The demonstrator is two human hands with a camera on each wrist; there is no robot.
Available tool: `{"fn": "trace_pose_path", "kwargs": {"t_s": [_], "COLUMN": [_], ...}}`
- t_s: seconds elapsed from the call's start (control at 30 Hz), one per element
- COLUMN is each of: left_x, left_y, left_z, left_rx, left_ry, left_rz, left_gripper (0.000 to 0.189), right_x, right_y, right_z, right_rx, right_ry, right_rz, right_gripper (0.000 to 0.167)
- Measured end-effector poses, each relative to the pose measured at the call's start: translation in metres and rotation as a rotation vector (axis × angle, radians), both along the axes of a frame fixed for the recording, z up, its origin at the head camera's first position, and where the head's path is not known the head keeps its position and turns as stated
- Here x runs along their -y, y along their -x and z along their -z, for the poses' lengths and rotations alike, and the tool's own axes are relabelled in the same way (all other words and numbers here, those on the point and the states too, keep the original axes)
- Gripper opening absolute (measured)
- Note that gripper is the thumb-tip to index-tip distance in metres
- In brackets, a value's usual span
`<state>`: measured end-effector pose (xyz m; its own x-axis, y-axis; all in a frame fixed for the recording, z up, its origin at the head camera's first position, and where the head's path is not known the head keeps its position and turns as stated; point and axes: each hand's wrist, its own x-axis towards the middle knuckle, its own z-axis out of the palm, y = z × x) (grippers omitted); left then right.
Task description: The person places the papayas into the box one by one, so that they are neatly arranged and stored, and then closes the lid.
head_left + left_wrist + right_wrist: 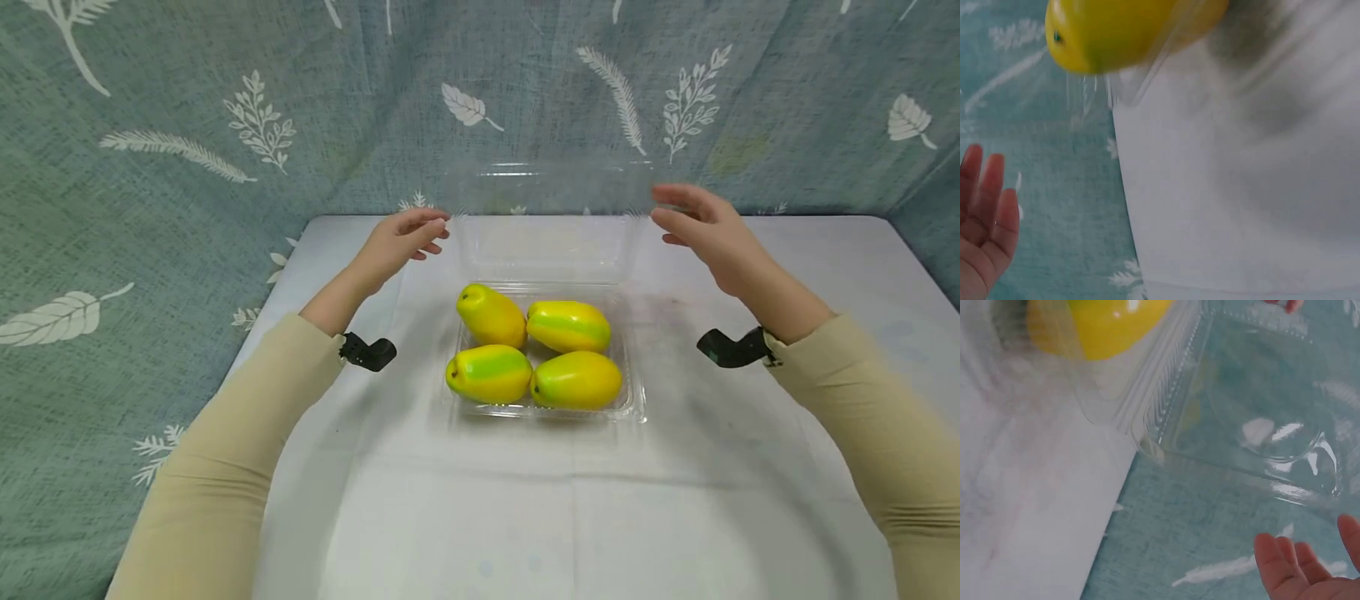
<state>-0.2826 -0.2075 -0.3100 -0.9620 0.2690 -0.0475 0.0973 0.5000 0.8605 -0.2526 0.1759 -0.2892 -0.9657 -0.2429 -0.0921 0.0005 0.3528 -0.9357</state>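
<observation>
A clear plastic clamshell box sits on the table, its transparent lid raised upright at the back. Several oval, glossy yellow-green fruits, perhaps papayas or mangoes, lie in its base; one fruit is at the front right. My left hand is just off the lid's left side, fingers loosely extended and holding nothing. Over at the lid's right side, my right hand is similarly relaxed. In the right wrist view, a small gap separates its fingertips from the lid's edge.
A white cloth covers the table. Behind it and to the left hangs a blue-green curtain with white leaf prints. Each wrist carries a black camera mount, the left mount and the right mount.
</observation>
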Motion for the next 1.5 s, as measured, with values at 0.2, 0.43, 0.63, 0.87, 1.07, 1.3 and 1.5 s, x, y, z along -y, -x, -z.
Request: {"fn": "trace_pose_path", "kwargs": {"t_s": [0.2,0.43,0.63,0.87,1.07,1.3,1.5], "left_x": [0.000,0.003,0.005,0.006,0.005,0.002,0.000], "left_y": [-0.027,-0.061,-0.095,-0.129,-0.148,-0.161,-0.166], "left_z": [-0.009,-0.019,-0.014,0.005,0.018,0.029,0.039], "left_rx": [-0.113,-0.186,-0.227,-0.292,-0.313,-0.300,-0.285], "left_ry": [-0.062,-0.074,0.015,0.127,0.235,0.261,0.233], "left_rz": [-0.008,0.044,0.051,0.026,-0.012,-0.019,-0.056], "left_gripper": [0.039,0.034,0.033,0.034,0.026,0.015,0.010], "right_x": [-0.008,-0.019,-0.018,-0.016,-0.012,-0.009,-0.005], "right_y": [-0.033,-0.070,-0.099,-0.120,-0.129,-0.134,-0.135], "right_z": [-0.002,0.009,0.027,0.044,0.057,0.070,0.079], "right_rx": [-0.045,-0.089,-0.133,-0.095,-0.051,0.041,0.072], "right_ry": [-0.092,-0.144,-0.046,0.062,0.064,0.013,0.029], "right_rz": [-0.029,-0.119,-0.187,-0.225,-0.201,-0.166,-0.144], "right_gripper": [0.058,0.054,0.044,0.032,0.033,0.038,0.042]}}
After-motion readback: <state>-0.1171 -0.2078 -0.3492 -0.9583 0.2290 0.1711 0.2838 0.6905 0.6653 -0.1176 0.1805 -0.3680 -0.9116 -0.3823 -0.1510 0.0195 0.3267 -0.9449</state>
